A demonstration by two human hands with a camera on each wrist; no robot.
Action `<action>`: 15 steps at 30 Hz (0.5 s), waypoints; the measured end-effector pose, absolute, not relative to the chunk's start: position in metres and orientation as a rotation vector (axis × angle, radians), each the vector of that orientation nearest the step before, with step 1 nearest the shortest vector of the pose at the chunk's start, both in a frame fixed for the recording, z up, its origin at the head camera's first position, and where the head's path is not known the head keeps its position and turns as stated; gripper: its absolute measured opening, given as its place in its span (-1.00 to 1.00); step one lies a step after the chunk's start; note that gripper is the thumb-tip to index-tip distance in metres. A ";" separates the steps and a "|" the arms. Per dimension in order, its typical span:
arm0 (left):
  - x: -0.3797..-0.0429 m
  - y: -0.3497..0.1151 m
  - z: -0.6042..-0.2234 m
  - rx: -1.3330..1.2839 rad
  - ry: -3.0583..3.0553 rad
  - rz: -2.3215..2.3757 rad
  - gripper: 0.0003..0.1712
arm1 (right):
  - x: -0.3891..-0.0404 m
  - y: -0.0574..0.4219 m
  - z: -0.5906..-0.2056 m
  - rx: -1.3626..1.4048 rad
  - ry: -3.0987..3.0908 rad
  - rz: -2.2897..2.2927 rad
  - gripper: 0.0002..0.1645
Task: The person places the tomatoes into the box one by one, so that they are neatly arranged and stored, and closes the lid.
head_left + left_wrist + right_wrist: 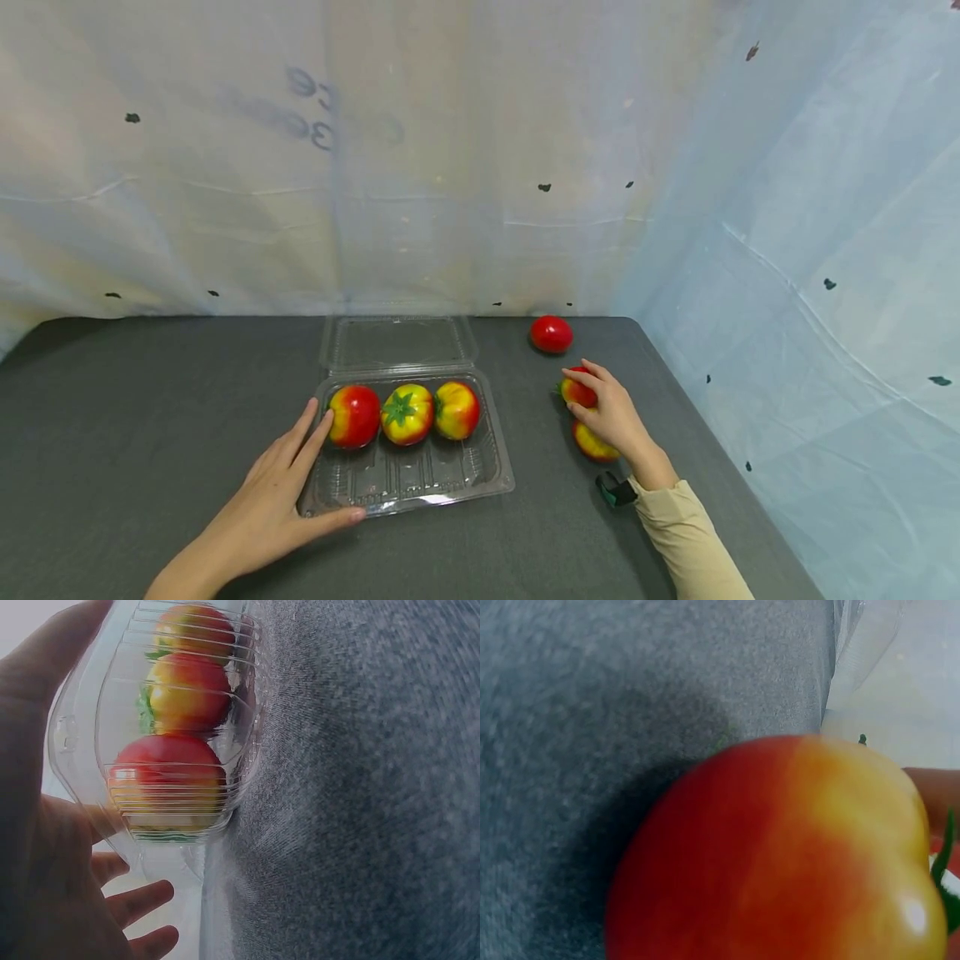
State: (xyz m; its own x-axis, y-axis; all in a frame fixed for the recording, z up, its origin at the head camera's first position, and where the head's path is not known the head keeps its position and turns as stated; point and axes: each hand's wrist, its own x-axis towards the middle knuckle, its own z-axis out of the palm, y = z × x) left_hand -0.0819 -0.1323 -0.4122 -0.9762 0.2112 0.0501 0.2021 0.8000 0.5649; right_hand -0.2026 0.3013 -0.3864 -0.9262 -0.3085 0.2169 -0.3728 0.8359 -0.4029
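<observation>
My left hand [273, 492] spreads over the near left corner of a clear plastic clamshell box [405, 504], thumb at its front rim and fingers along its left side. Inside the box, three red-and-yellow tomatoes stand in a row: a left one [355, 417], a middle one [407, 414] with its green calyx up, and a right one [457, 410]. To the right, my right hand [611, 412] holds a red-yellow tomato [576, 390] on the table between thumb and fingers. Another tomato [780, 855] lies just nearer, partly under that hand.
A plain red tomato [551, 334] lies at the back right of the grey table [150, 417]. The box lid [401, 343] is folded back towards the rear. Pale plastic sheeting [450, 167] hangs behind the table and along its right side.
</observation>
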 end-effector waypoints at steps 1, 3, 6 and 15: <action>-0.082 -0.132 -0.412 0.340 2.965 0.928 0.35 | -0.203 0.301 -0.386 0.537 -2.869 0.672 -0.41; -0.082 -0.132 -0.412 0.343 2.968 0.924 0.36 | -0.203 0.301 -0.386 0.544 -2.862 0.669 -0.41; -0.083 -0.132 -0.412 0.341 2.973 0.913 0.36 | -0.203 0.301 -0.385 0.556 -2.848 0.665 -0.42; -0.082 -0.132 -0.410 0.327 2.965 0.888 0.36 | -0.201 0.294 -0.381 0.616 -2.769 0.717 -0.41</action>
